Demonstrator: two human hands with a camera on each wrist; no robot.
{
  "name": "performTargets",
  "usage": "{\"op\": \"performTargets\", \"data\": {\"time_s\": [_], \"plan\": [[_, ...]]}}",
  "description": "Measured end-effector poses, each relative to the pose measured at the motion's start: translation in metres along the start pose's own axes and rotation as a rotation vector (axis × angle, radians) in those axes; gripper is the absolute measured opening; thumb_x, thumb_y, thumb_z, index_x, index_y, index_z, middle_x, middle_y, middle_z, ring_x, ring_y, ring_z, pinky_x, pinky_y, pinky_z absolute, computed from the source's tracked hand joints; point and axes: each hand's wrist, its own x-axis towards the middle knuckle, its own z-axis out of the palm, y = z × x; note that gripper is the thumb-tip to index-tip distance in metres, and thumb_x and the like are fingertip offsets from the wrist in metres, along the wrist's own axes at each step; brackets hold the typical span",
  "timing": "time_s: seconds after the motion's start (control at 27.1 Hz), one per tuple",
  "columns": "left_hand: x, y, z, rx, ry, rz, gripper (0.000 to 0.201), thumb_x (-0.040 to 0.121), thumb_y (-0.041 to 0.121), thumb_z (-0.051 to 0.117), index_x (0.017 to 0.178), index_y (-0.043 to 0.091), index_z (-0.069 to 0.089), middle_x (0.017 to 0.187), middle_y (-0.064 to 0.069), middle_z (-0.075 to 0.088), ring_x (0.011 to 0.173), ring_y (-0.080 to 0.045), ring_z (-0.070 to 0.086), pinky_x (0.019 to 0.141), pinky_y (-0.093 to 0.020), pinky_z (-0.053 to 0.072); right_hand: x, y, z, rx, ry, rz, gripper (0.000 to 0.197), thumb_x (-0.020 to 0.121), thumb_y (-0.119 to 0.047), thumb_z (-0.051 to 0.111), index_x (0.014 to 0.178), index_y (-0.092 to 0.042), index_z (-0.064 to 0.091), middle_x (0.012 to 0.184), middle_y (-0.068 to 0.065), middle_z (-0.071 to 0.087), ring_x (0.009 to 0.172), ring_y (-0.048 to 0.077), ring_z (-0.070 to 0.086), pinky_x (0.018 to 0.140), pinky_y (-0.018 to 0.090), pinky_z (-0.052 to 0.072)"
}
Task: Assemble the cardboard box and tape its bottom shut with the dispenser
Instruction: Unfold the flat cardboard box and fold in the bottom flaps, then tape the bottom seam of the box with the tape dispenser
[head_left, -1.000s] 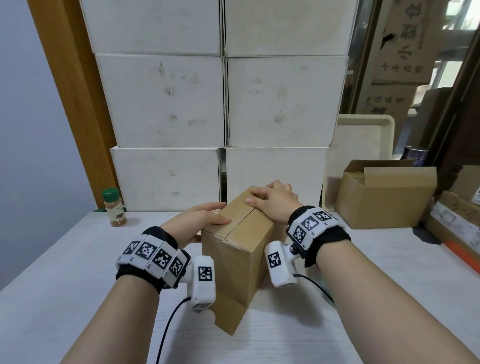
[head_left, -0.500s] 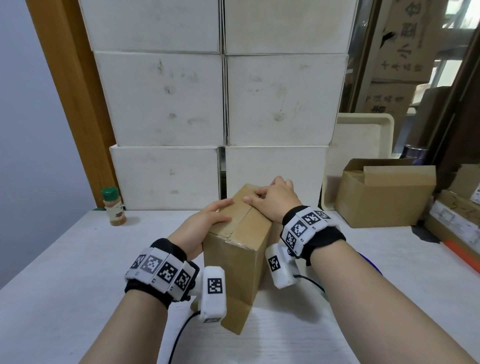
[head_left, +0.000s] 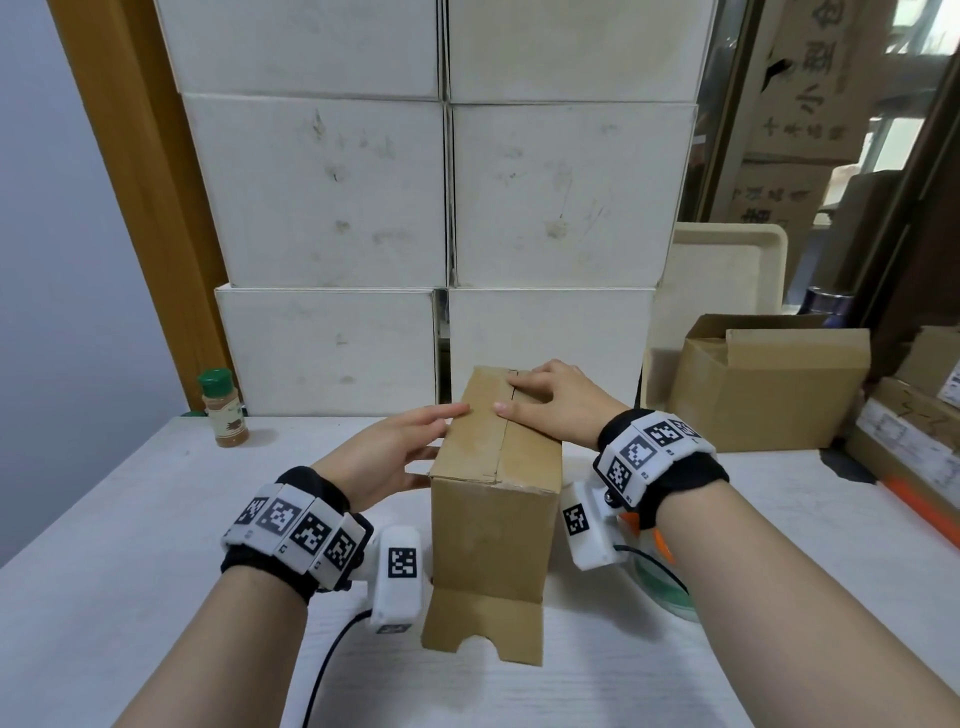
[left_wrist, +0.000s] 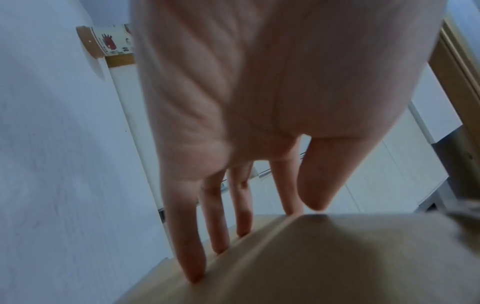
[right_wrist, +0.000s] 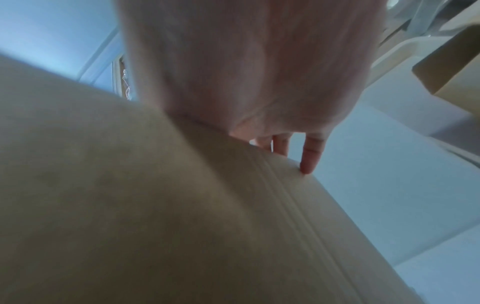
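On the white table (head_left: 130, 571), before stacked white cartons (head_left: 332, 192), the cardboard box (head_left: 493, 519) stands upright, its folded flaps on top, one flap splayed on the tabletop. The right hand (head_left: 556, 402) lies flat, fingers straight, across the top seam; the left hand (head_left: 384, 452) presses straight fingers (left_wrist: 192, 246) against its left upper edge.

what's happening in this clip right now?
A person is assembling a small cardboard box that stands on the white table. The flaps on its upturned face are folded shut, with no tape visible on the seam. The right hand lies flat on top, holding the flaps down; the left hand rests with straight fingers against the box's left side. A tape dispenser shows partly behind the right wrist, untouched.
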Motion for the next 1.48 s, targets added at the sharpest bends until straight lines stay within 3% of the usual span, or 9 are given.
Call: {"op": "performTargets", "data": {"time_s": [0.3,0.37,0.48,0.59,0.66,0.85,1.07,1.33,1.48], "plan": [[0.0,0.012,-0.005,0.282,-0.009,0.043,0.019,0.095,0.016,0.052,0.111,0.021,0.062,0.102,-0.006,0.061,0.096,-0.014,0.063,0.086,-0.02,0.049,-0.003,0.006,0.005,0.135,0.016,-0.043,0.055,0.079,-0.051,0.065,0.128,-0.028,0.057,0.134,-0.007,0.044,0.132,0.009,0.033,0.114,0.034,0.028],[0.009,0.02,0.003,0.439,0.035,0.057,0.01,0.092,0.03,0.056,0.095,0.021,0.06,0.097,-0.003,0.057,0.089,-0.013,0.058,0.083,-0.019,0.045,-0.003,0.006,0.007,0.154,0.026,-0.053,0.053,0.079,-0.05,0.066,0.127,-0.028,0.058,0.132,-0.007,0.045,0.132,0.009,0.034,0.114,0.034,0.028],[0.024,0.028,0.016,0.658,0.092,0.061,0.033,0.076,0.059,0.062,0.076,0.027,0.052,0.1,-0.002,0.049,0.077,-0.013,0.051,0.069,-0.021,0.04,-0.001,0.007,0.01,0.19,0.036,-0.06,0.05,0.08,-0.047,0.066,0.125,-0.026,0.06,0.129,-0.007,0.045,0.131,0.009,0.035,0.114,0.033,0.029],[0.034,0.03,0.028,0.762,0.096,0.014,0.04,0.08,0.054,0.063,0.112,0.032,0.053,0.131,-0.003,0.032,0.112,-0.019,0.049,0.093,-0.027,0.041,0.001,0.008,0.012,0.189,0.043,-0.067,0.039,0.088,-0.039,0.059,0.123,-0.023,0.062,0.129,-0.003,0.045,0.132,0.013,0.033,0.115,0.036,0.027],[0.035,0.031,0.033,0.84,0.048,0.05,0.057,0.086,0.046,0.058,0.138,0.044,0.036,0.153,0.002,0.014,0.14,-0.023,0.029,0.114,-0.036,0.027,0.002,0.009,0.014,0.172,0.054,-0.084,0.033,0.092,-0.035,0.054,0.12,-0.021,0.064,0.132,0.0,0.047,0.133,0.016,0.033,0.115,0.038,0.026],[0.038,0.028,0.029,0.815,-0.047,0.136,0.052,0.091,0.042,0.053,0.141,0.039,0.039,0.155,0.013,0.028,0.145,-0.011,0.02,0.121,-0.037,0.016,-0.007,0.011,0.013,0.214,0.056,-0.112,0.037,0.1,-0.027,0.038,0.13,-0.015,0.056,0.141,0.002,0.047,0.134,0.017,0.037,0.115,0.035,0.025],[0.038,0.028,0.029,0.82,-0.056,0.142,0.044,0.093,0.039,0.051,0.137,0.038,0.045,0.155,0.017,0.024,0.146,-0.008,0.018,0.121,-0.031,0.011,-0.029,0.039,-0.011,0.301,0.259,0.138,0.034,0.095,-0.012,0.041,0.126,-0.013,0.055,0.134,0.003,0.053,0.124,0.017,0.048,0.095,0.022,0.034],[0.036,0.027,0.03,0.797,-0.051,0.149,0.043,0.093,0.038,0.051,0.137,0.038,0.046,0.154,0.018,0.025,0.144,-0.008,0.022,0.116,-0.026,0.014,-0.049,0.068,-0.004,0.112,-0.009,0.535,0.044,0.083,-0.001,0.038,0.125,-0.012,0.046,0.105,0.017,0.067,0.091,0.033,0.066,0.053,0.026,0.041],[0.035,0.028,0.03,0.796,-0.047,0.153,0.044,0.094,0.037,0.051,0.137,0.038,0.045,0.154,0.018,0.025,0.144,-0.008,0.022,0.117,-0.028,0.014,-0.051,0.07,-0.011,0.005,0.009,0.593,0.04,0.085,-0.001,0.04,0.124,-0.004,0.048,0.107,0.02,0.065,0.09,0.035,0.065,0.056,0.032,0.047]]}}
